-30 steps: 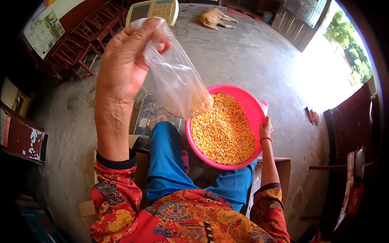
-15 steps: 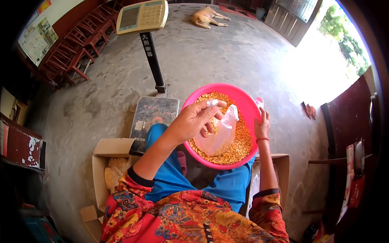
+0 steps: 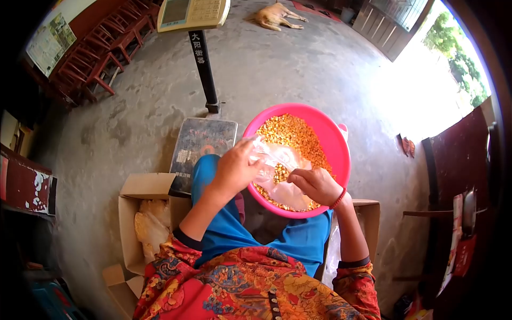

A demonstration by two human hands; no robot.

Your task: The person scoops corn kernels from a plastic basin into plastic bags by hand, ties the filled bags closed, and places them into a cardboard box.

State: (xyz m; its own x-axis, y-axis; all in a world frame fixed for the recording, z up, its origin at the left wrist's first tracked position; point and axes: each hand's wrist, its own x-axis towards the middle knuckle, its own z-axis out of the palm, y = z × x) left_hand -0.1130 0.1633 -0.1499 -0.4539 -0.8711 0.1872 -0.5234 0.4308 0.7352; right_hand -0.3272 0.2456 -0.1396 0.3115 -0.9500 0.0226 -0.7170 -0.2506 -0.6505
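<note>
1. Hands, two. Left hand (image 3: 236, 166): thumb and fingers pinching the bag's left edge. Right hand (image 3: 316, 185): thumb and fingers pinched on its right side; one red bracelet (image 3: 338, 198) at the wrist.
2. Plastic bag (image 3: 294, 196), one, clear, between the hands, over the corn inside the basin.
3. Pink basin (image 3: 341, 154), one, tilted above the blue-trousered lap.
4. Corn kernels (image 3: 306, 140), loose, yellow-orange, too many for me to count.
5. Scale, one, far left of the basin: platform (image 3: 205, 152), post (image 3: 201, 64), display head (image 3: 194, 13). I read "大阳衡器" down the post; the platform's red lettering is too worn for me to read.
6. Open cardboard boxes, two: left box (image 3: 130, 229), holding filled clear bags (image 3: 152, 226) I cannot count; right box (image 3: 369, 216).
7. Dog (image 3: 280, 17), one, lying on the far floor.
</note>
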